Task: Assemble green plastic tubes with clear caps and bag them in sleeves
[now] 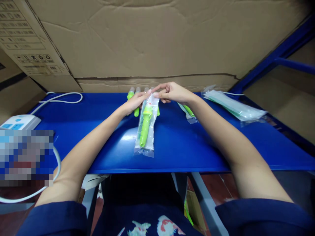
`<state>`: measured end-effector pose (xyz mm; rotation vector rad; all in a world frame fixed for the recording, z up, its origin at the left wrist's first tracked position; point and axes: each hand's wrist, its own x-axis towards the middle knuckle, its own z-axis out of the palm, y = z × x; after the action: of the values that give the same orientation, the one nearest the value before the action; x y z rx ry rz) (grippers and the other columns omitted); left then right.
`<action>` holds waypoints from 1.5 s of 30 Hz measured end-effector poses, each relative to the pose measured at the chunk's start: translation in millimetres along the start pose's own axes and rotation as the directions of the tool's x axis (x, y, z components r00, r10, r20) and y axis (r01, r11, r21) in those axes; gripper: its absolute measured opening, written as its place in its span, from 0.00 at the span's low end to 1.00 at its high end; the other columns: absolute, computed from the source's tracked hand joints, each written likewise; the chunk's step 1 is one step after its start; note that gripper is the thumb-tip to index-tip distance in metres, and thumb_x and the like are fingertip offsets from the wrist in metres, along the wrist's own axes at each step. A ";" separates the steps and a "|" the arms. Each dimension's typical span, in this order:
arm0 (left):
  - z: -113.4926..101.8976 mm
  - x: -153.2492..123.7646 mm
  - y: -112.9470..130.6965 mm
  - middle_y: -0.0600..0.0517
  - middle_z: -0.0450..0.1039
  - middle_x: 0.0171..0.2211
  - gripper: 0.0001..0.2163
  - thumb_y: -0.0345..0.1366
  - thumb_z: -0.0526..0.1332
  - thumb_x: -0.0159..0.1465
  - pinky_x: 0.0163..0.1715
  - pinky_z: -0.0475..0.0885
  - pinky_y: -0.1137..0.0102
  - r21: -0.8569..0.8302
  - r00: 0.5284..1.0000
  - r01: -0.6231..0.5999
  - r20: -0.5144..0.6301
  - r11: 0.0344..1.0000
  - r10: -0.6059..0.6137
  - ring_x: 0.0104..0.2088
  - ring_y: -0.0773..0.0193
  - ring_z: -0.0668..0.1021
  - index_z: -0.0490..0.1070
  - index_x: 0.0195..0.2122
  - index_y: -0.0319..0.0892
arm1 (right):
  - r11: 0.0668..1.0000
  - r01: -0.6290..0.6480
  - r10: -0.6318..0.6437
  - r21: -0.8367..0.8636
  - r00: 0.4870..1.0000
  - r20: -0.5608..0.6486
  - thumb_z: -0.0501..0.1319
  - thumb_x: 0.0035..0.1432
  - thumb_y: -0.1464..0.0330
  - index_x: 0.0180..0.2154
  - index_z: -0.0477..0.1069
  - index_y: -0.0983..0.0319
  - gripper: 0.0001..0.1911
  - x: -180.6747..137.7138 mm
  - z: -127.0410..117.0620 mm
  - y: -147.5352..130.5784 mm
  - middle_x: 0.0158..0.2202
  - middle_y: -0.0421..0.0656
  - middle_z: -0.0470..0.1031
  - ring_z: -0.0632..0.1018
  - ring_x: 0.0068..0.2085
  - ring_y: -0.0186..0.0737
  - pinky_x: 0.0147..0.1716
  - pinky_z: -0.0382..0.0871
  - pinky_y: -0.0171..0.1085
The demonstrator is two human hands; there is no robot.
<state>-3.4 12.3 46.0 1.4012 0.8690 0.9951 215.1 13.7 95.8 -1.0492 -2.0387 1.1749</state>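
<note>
A clear plastic bag (pixel 146 131) with a green tool inside lies lengthwise on the blue table (pixel 98 144). My left hand (pixel 134 102) pinches the bag's far open end from the left. My right hand (pixel 172 92) pinches the same end from the right, fingers closed on the plastic. Behind my left hand lie several loose green tools (pixel 130 95) with pale tips. Another bagged green tool (pixel 189 111) rests just under my right wrist.
A stack of clear empty bags (pixel 233 106) lies at the table's right. A white power strip (pixel 21 122) and its cable (pixel 62 97) sit at the left. Cardboard boxes (pixel 147 42) wall the back. A blue frame rail (pixel 275 52) rises at right.
</note>
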 end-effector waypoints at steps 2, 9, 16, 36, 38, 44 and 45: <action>-0.4 1.1 0.9 0.46 0.75 0.28 0.23 0.57 0.66 0.68 0.36 0.69 0.66 0.056 0.997 -0.032 0.070 0.998 0.028 0.31 0.59 0.77 0.77 0.32 0.39 | 0.999 -0.023 0.022 0.039 1.000 0.021 0.77 0.56 0.50 0.47 0.76 0.65 0.30 -1.6 0.0 -1.8 0.20 0.35 0.71 0.66 0.20 0.28 0.17 0.56 0.30; 1.6 0.9 5.5 0.50 0.74 0.24 0.24 0.55 0.64 0.70 0.29 0.63 0.70 0.075 0.994 -0.075 0.090 0.994 0.068 0.24 0.67 0.71 0.75 0.28 0.39 | 0.990 -0.137 0.130 0.026 0.976 0.177 0.67 0.61 0.40 0.27 0.74 0.63 0.32 -2.8 1.0 0.6 0.20 0.40 0.72 0.66 0.20 0.27 0.17 0.57 0.31; 0.4 2.9 2.4 0.45 0.78 0.28 0.22 0.47 0.59 0.76 0.34 0.66 0.68 0.098 0.996 -0.029 0.085 0.995 0.021 0.28 0.63 0.76 0.77 0.30 0.37 | 0.999 -0.039 0.039 0.000 0.990 0.137 0.66 0.61 0.39 0.22 0.72 0.62 0.34 -2.6 4.3 -0.1 0.20 0.39 0.70 0.63 0.20 0.27 0.20 0.57 0.32; 0.2 5.6 -2.1 0.45 0.82 0.32 0.24 0.49 0.54 0.78 0.39 0.74 0.68 0.060 0.985 -0.141 0.104 0.988 0.135 0.35 0.60 0.82 0.78 0.32 0.39 | 0.984 0.153 -0.153 -0.086 0.988 0.002 0.66 0.55 0.34 0.24 0.70 0.62 0.37 3.1 9.4 1.6 0.19 0.38 0.67 0.60 0.22 0.29 0.22 0.50 0.34; 0.1 6.4 -3.0 0.45 0.82 0.31 0.25 0.53 0.56 0.76 0.38 0.75 0.68 0.071 0.983 -0.165 0.090 0.984 0.159 0.35 0.59 0.82 0.78 0.32 0.40 | 0.983 0.160 -0.161 -0.093 0.987 -0.005 0.66 0.56 0.34 0.25 0.70 0.62 0.36 3.8 8.5 3.7 0.19 0.39 0.67 0.60 0.23 0.29 0.22 0.51 0.35; 3.6 4.8 0.6 0.47 0.82 0.29 0.28 0.61 0.57 0.72 0.35 0.76 0.68 0.129 0.973 -0.224 0.081 0.966 0.215 0.34 0.59 0.83 0.78 0.32 0.40 | 0.976 0.192 -0.192 -0.103 0.981 0.009 0.65 0.57 0.34 0.25 0.69 0.61 0.36 3.9 4.0 6.4 0.20 0.39 0.65 0.59 0.24 0.31 0.23 0.51 0.36; 4.7 3.9 2.3 0.47 0.82 0.29 0.28 0.61 0.57 0.72 0.35 0.76 0.68 0.133 0.971 -0.232 0.085 0.963 0.222 0.34 0.59 0.83 0.79 0.32 0.40 | 0.973 0.207 -0.206 -0.103 0.978 0.015 0.64 0.56 0.33 0.25 0.69 0.61 0.37 3.6 3.5 5.8 0.20 0.39 0.66 0.60 0.25 0.31 0.23 0.51 0.36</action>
<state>2.4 14.1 48.6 1.6767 0.7503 1.0661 212.5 16.9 89.3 -0.8568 -2.1731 0.9752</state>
